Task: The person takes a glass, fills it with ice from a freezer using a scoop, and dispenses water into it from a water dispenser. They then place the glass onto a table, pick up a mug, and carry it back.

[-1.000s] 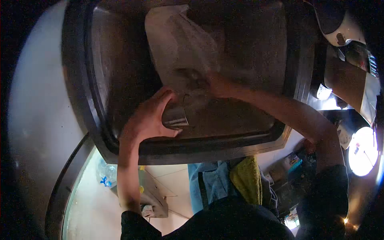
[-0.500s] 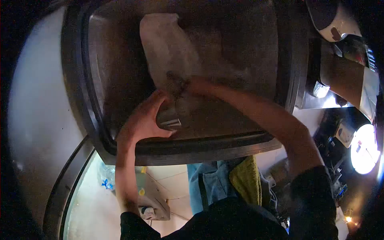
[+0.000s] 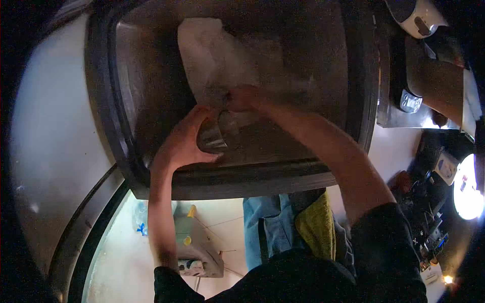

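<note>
A pale, whitish bag-like piece point(image 3: 207, 55) lies lengthwise on a dark table point(image 3: 303, 136) with a raised rim. At its near end my right hand point(image 3: 246, 98) is closed, fingers bent; dim light and blur hide what is in them. Just left and nearer to me, my left hand point(image 3: 183, 142) curves in a C around a clear, shiny cup-like container point(image 3: 214, 136). The thumb is on its near side and the fingers on its far side. Part of the container is lost against the dark surface.
A white wall-like surface point(image 3: 55, 111) runs along the left. Below the near rim are a blue cloth point(image 3: 275, 227), a yellow-green towel point(image 3: 316, 227) and a grey box point(image 3: 194, 240). To the right stand a white appliance point(image 3: 419, 20) and a bright round lamp point(image 3: 467, 189).
My right hand has come slightly nearer the pale piece's right side, its fingers less spread. The clear container sits a little farther up in my left hand. The whole view has shifted slightly.
</note>
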`<action>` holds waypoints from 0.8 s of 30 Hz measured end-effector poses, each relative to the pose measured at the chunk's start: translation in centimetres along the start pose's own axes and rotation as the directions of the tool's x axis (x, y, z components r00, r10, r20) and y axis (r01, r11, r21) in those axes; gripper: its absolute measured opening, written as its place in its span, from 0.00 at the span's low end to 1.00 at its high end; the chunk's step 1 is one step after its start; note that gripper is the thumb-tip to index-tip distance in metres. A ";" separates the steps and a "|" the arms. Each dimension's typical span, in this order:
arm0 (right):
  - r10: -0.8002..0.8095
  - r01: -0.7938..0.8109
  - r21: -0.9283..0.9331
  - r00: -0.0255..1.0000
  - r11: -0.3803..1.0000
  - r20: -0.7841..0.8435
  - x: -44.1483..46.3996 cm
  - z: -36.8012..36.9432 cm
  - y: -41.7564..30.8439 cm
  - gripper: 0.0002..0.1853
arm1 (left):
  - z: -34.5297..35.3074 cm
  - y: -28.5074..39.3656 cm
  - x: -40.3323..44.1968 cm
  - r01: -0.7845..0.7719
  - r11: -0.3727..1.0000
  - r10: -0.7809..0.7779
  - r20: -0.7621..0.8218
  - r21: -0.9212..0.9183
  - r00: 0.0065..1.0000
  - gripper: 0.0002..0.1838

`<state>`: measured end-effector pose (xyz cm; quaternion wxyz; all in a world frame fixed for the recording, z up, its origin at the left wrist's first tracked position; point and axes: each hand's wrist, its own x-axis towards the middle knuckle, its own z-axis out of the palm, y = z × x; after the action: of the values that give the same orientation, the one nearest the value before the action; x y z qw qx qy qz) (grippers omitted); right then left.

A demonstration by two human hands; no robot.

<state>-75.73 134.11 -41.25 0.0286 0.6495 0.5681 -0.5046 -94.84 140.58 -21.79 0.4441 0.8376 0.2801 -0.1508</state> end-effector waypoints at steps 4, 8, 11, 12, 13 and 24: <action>0.073 -0.074 0.086 0.997 0.994 0.017 0.7 0.7 4.1 0.31 | 0.0 -0.3 -0.7 -0.062 0.997 0.064 -0.037 0.047 0.997 0.51; 0.041 -0.044 0.091 0.999 0.995 0.027 -0.8 -0.1 5.5 0.31 | -0.6 0.6 -0.5 -0.106 0.994 0.106 -0.056 -0.002 0.993 0.51; -0.053 0.066 0.145 0.994 0.987 -0.092 1.1 2.9 9.0 0.31 | -0.9 0.8 -0.6 -0.070 0.997 0.070 -0.007 0.023 0.998 0.50; -0.076 0.097 0.178 0.990 0.979 -0.118 1.4 3.2 10.1 0.31 | -0.8 0.8 -0.5 -0.073 0.996 0.073 0.006 0.046 0.997 0.50; -0.101 0.130 0.217 0.985 0.968 -0.141 0.4 2.7 9.8 0.31 | -0.6 0.8 -0.4 -0.076 0.995 0.075 0.018 0.065 0.997 0.50; 0.045 -0.017 0.593 0.998 0.805 -0.032 -2.1 -2.9 9.5 0.31 | -0.3 1.1 0.5 -0.073 0.989 0.069 -0.036 -0.129 0.997 0.46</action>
<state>-66.33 131.04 -43.51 -0.1797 0.6463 0.3720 -0.6416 -93.78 140.52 -21.19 0.4984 0.8186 0.2663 -0.1029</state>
